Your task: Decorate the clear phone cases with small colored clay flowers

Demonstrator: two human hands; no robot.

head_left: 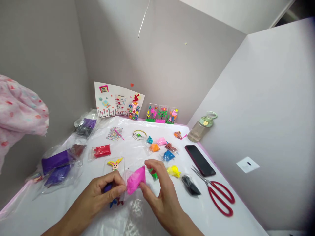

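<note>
My left hand (108,190) is closed, its thumb and forefinger pinching the clear edge of a small bag of bright pink modelling clay (136,180). Something dark purple-blue shows inside its curled fingers, partly hidden. My right hand (161,190) is at the bag's right side, thumb and fingers apart; the thumb tip appears to touch the clay. Behind my left hand lies a clear sheet with a clay rabbit (115,165), its lower part covered by the hand. A green clay packet (154,174) is partly hidden behind my right fingers.
Right of my hands are yellow clay (174,171), black clay (191,185), red-handled scissors (220,196) and a phone (200,160). A bottle (203,126) stands behind them. Red clay (102,150) and purple clay bags (56,162) lie left. Decorated cards (162,113) lean on the wall.
</note>
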